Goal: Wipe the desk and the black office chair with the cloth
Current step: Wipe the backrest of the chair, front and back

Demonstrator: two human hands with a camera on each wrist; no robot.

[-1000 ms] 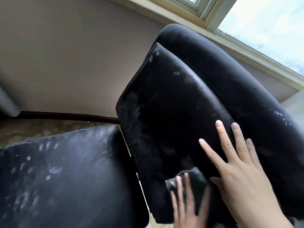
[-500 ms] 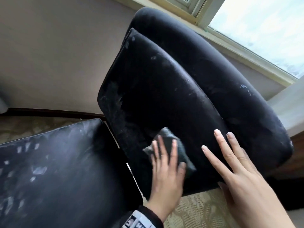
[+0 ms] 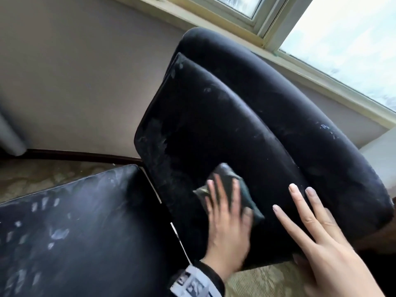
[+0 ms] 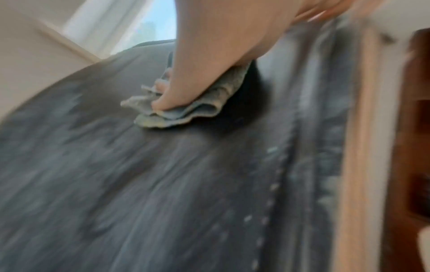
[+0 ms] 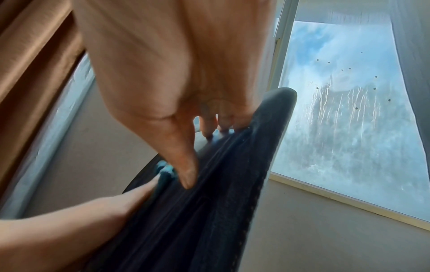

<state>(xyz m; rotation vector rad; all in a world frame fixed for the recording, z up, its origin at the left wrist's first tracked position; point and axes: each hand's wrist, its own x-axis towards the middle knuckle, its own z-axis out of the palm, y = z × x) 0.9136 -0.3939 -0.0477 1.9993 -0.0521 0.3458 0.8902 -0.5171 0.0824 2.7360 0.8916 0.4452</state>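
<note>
The black office chair's backrest [image 3: 214,125] leans across the middle of the head view, dusty and scuffed, with its seat [image 3: 75,232] at lower left. My left hand [image 3: 225,202] presses a folded dark grey-green cloth [image 3: 251,207] flat against the lower backrest, fingers straight on top of it. The left wrist view shows the cloth [image 4: 186,112] bunched under the hand [image 4: 209,55] on the blurred chair surface [image 4: 139,184]. My right hand [image 3: 317,228] rests on the backrest to the right of the cloth, fingers spread and straight. From the right wrist, its fingertips [image 5: 223,121] touch the chair [image 5: 209,211].
A beige wall [image 3: 85,82] and dark baseboard [image 3: 75,154] stand behind the chair. A window [image 3: 342,50] with a pale sill runs along the upper right. Patterned carpet [image 3: 267,279] lies below. Brown wooden furniture [image 4: 414,128] stands close beside the chair.
My left hand has slid the cloth upward along the backrest from its bottom edge. The right hand has stayed flat on the backrest. The view has shifted slightly.
</note>
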